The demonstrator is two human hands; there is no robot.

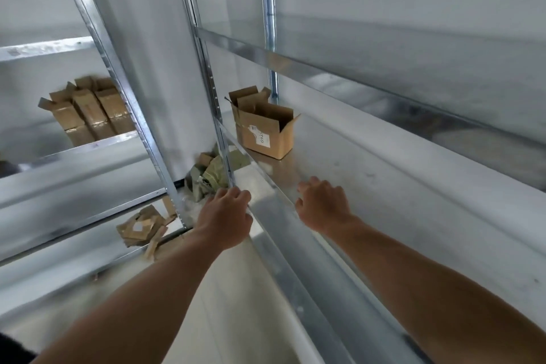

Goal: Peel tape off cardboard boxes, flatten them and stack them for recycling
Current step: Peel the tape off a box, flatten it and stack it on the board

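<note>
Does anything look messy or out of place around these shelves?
Yes. Flattened cardboard pieces lie scattered askew low on the left, and a crumpled heap of scraps sits by the shelf upright. The open box looks intact.

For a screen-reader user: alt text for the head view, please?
Two bare hands reach along a metal shelf toward an open cardboard box; the left hand is at the shelf's front edge, the right hand over its surface. More boxes and flattened cardboard sit further left.

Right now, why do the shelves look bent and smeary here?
Head view: the wide-angle lens bows the metal shelf rails; motion blur smears the stacked boxes at left and the floor scraps; the open box, left hand and right hand look sharper; light is soft and even.
</note>
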